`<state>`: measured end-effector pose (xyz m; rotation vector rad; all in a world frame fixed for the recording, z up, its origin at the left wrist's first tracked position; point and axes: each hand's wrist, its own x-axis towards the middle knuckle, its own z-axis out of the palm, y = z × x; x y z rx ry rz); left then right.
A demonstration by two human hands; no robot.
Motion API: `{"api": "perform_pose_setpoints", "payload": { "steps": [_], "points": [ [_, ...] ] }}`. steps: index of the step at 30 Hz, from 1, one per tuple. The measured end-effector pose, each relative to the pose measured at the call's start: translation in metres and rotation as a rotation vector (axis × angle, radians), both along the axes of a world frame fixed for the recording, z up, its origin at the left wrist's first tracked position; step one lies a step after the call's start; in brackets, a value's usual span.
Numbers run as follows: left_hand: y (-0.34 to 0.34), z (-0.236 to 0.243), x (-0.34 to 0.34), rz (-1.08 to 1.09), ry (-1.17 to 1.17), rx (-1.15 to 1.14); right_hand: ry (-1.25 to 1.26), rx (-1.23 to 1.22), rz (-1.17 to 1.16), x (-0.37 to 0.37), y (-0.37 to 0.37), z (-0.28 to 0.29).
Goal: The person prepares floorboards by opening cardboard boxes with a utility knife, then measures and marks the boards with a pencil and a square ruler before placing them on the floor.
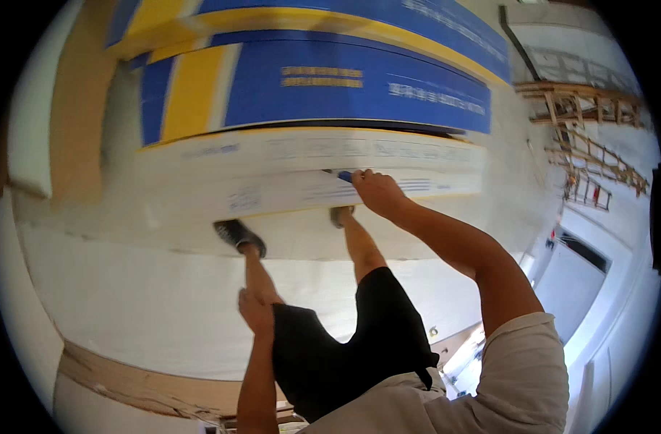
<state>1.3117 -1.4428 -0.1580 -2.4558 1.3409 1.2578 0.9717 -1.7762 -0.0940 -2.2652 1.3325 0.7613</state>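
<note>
my right hand (380,189) is closing around one blue knife (345,176), fingers wrapping the handle, with the tip pointing left. the knife is sitting at the line running lengthwise along the white panel (301,147), about midway across it; whether the tip is touching, i cannot tell. my left hand (255,311) is resting against my left leg, just below the hem of my shorts (312,347), fingers partly curling; its palm is facing away, so i cannot tell how far it is opening or whether it is holding anything.

i'm counting one knife, one white panel, two shoes and two blue panels, a nearer one (294,92) and a farther one (446,29), each showing a yellow band on its left. a dark gap is running between the white panel and the nearer blue one.

the near white edge is passing just beyond my left shoe (238,235) and partly covering my right shoe (340,216). pale floor (150,289) is spreading between my feet and out to the left. a strip of floor is also separating the panels' left ends from one brown board (81,108); on the right, more floor is lying before some wooden frames (583,137), overlapping too much for counting.
</note>
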Motion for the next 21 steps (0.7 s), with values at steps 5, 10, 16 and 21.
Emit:
{"api": "perform_pose_setpoints", "payload": {
  "steps": [5,10,16,21],
  "points": [
    [-0.174,-0.011,-0.098,-0.349,-0.027,-0.554,0.242,-0.027,-0.073,-0.241,0.033,0.011],
    [-0.285,-0.008,-0.22,-0.6,0.06,-0.663,0.378,-0.064,-0.134,-0.438,0.062,0.018],
    [-0.312,-0.032,-0.279,-0.735,-0.116,-0.6,0.49,-0.118,-0.24,-0.62,0.079,0.024],
    [-0.312,-0.029,-0.292,-0.824,-0.113,-0.238,0.336,-0.269,-0.437,-0.656,0.096,-0.016]
  ]
}}
